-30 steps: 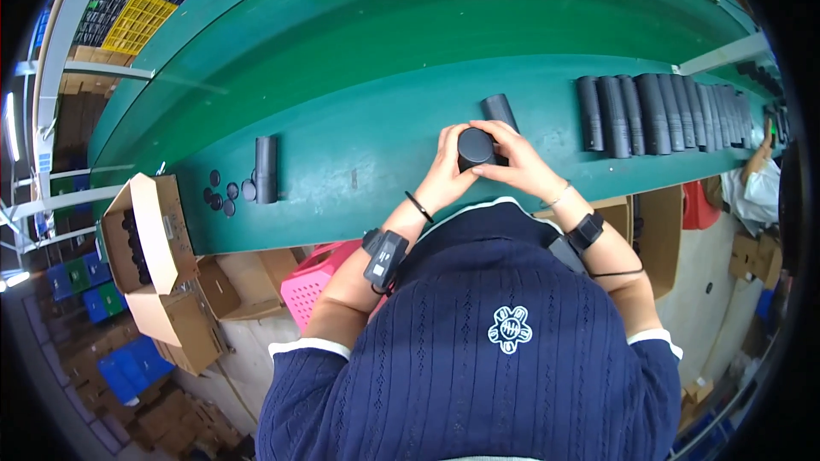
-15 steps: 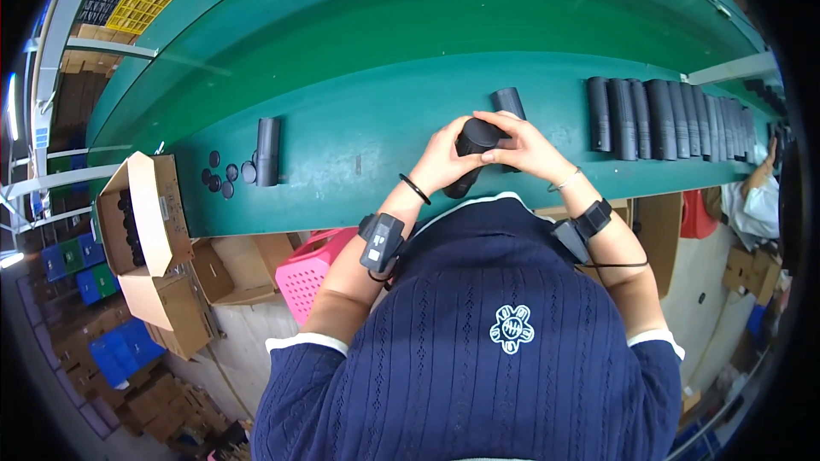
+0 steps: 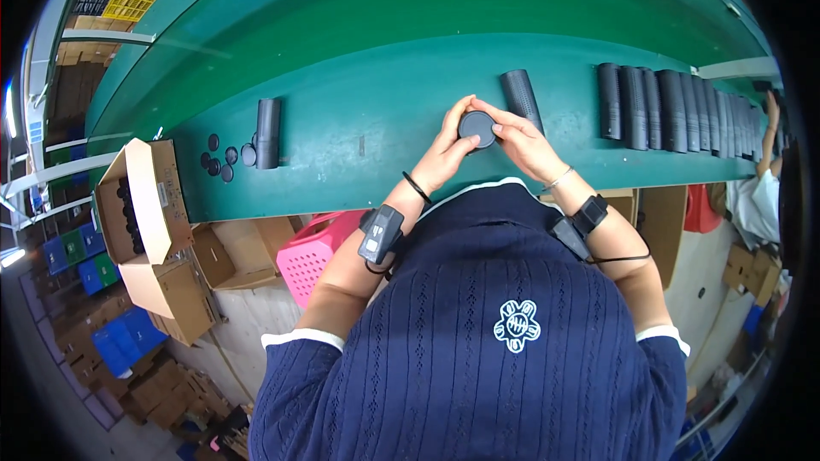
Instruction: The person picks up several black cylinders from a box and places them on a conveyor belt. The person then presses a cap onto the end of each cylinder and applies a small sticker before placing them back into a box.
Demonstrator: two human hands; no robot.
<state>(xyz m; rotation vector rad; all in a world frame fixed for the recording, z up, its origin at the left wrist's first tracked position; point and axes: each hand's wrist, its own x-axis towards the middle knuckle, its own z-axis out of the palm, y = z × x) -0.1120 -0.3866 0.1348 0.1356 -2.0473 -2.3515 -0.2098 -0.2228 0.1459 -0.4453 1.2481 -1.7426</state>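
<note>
Between my hands is a black cylinder [image 3: 477, 129], its round capped end facing up; its body is hidden beneath that end and my fingers. My left hand [image 3: 446, 149] curls round its left side, the thumb at the cap's lower edge. On the other side, my right hand [image 3: 527, 149] closes round it with the thumb on the rim. Just beyond my right hand a second black cylinder [image 3: 520, 96], with a perforated-looking surface, lies on the green table [image 3: 376, 98]. Farther left lies another black cylinder [image 3: 268, 132] beside several loose black round caps [image 3: 214, 167].
Several black cylinders [image 3: 662, 111] form a row at the right. An open cardboard box [image 3: 164, 201] holding dark pieces stands off the table's left end. Below the near edge is a pink basket [image 3: 312, 260]. At far right, another person's arm [image 3: 769, 137] reaches the table.
The held cylinder has turned from a tilt, with its side showing, to end-on with the cap facing up. My thumbs have shifted onto the cap's rim.
</note>
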